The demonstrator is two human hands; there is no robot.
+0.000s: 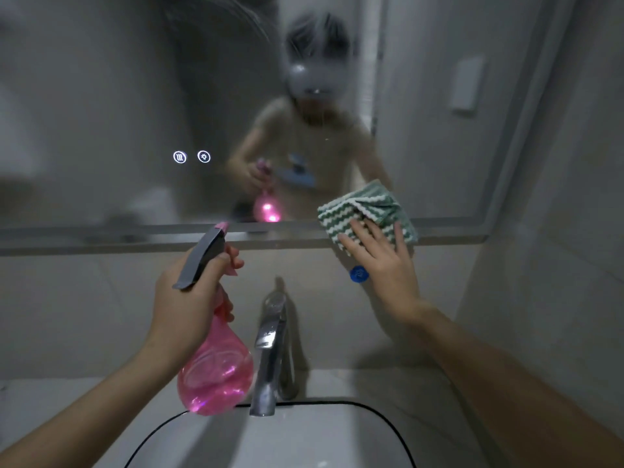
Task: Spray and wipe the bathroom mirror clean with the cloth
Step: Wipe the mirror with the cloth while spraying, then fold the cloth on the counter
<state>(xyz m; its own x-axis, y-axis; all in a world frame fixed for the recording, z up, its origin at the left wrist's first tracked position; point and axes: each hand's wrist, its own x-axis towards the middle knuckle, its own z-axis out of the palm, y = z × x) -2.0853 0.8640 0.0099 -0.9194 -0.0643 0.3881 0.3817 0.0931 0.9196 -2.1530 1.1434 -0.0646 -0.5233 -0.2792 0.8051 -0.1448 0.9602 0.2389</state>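
Translucent plastic spray bottle (216,369), ribbed cloth (366,211), glossy metal faucet (270,346)

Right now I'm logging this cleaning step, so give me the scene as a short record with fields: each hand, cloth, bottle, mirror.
left hand: grips the pink spray bottle by its neck, nozzle toward the mirror
right hand: fingers straight, pressing the cloth
cloth: green and white, folded, at the mirror's bottom edge
mirror: hazy, two lit icons
below: tap over the sink
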